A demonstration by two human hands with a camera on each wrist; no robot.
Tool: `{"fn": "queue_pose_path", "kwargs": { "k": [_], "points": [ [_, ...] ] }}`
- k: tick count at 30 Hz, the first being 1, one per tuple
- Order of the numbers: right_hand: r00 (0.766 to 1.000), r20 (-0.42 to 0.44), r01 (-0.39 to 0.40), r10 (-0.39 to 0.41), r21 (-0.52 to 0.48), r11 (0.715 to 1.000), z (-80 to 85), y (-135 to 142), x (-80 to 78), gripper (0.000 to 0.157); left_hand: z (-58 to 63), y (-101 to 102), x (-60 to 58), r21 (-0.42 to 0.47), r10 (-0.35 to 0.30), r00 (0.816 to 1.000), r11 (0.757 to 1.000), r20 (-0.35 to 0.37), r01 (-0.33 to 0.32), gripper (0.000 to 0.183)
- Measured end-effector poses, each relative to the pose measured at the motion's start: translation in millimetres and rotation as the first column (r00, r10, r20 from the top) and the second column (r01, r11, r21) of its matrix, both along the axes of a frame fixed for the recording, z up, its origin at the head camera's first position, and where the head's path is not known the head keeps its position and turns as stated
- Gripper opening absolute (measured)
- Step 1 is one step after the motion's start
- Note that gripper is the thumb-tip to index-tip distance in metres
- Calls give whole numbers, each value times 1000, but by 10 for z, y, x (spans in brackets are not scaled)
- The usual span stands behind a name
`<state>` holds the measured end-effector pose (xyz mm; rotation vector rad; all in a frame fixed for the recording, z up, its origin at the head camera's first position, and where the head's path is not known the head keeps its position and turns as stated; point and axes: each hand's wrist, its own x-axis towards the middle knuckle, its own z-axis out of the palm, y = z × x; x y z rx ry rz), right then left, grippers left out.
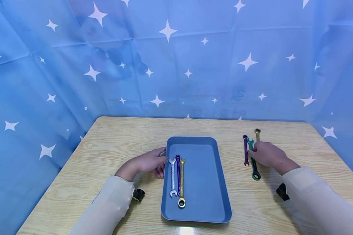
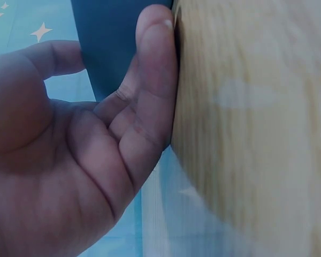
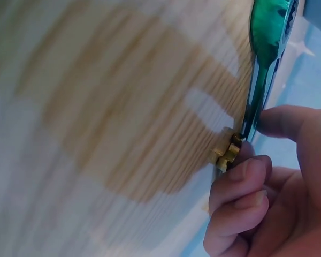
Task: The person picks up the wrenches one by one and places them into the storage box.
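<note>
A person in white sleeves (image 1: 314,192) works at a pale wood-grain desk (image 1: 120,130), in front of a blue curtain (image 1: 188,71) patterned with white stars. A blue-grey tray (image 1: 206,186) lies around the middle of the desk, reaching toward the near edge. The left hand (image 1: 150,161) grips the tray's left side, thumb at the rim and the other fingers against the outer wall. Inside, along that same side, three wrenches lie lengthwise: a silver wrench (image 1: 173,176), then a dark purple wrench (image 1: 178,173), then a gold wrench (image 1: 182,179) (its ring end pointing toward the near edge). To the right of the tray, toward the desk's far right corner, the right hand (image 1: 267,153) pinches a green wrench (image 1: 254,167) by the handle, thumb on one side and curled fingers on the other. Just left of it lies a slim violet wrench (image 1: 245,150), apart from the hand. A second gold wrench (image 1: 257,134) lies on the other side, partly hidden by the hand, its ring end toward the far edge
</note>
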<state>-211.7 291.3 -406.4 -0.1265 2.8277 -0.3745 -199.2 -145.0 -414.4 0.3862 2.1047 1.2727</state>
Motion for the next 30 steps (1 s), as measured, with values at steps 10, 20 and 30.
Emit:
{"fn": "queue_pose_path", "kwargs": {
  "k": [10,20,30],
  "points": [
    [999,20,-27,27,-5,1000,12,0,1,41,-16,-7,-5,-8,10,1000,1000,9,-10,65],
    [1000,24,-12,13,-43,999,0,17,-6,43,-26,-1,-20,-9,5,1000,1000,10,-5,65],
    [1000,23,-9,10,-54,999,-18,65,-29,43,-14,1,-7,-6,8,1000,1000,3,-8,65]
  ]
}}
